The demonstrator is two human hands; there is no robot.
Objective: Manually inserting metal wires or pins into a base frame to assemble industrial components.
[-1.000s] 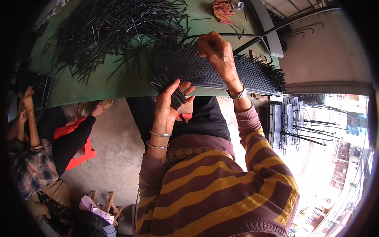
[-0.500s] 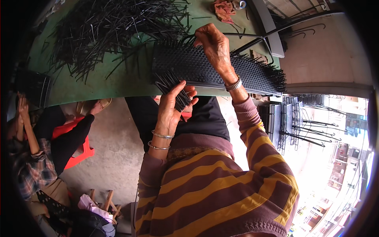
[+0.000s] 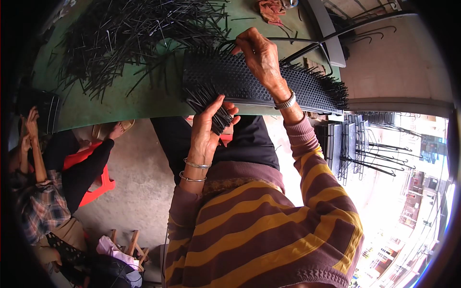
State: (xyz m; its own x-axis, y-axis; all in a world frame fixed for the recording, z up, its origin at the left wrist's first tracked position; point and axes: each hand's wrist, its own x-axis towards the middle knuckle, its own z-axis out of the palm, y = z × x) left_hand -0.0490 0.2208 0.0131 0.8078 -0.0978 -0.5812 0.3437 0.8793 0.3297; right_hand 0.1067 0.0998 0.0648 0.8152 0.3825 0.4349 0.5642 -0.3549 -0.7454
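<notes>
My left hand [image 3: 205, 129] is closed round a bundle of thin black strips [image 3: 205, 102], whose ends fan out over the near left corner of a black perforated panel [image 3: 218, 72]. The long panel lies across the green table [image 3: 91, 109], its surface dotted with rows of small holes. Upright black strips bristle along its far edge and right end. Above that far edge, my right hand [image 3: 261, 60] has thumb and forefinger pinched together. Whatever is between those fingertips is too small to make out.
A large loose heap of black strips [image 3: 129, 41] covers the table's far left. Thin black metal rods [image 3: 312, 47] rise behind the panel. At far right lies a reddish cloth [image 3: 272, 12]. A co-worker's hands [image 3: 30, 129] and red stool [image 3: 98, 189] are at left; black racks [image 3: 343, 144] stand at right.
My right hand has shifted slightly along the panel's far edge, still pinched. The left hand keeps its bundle nearly in place. The co-worker's hands at left have moved a little.
</notes>
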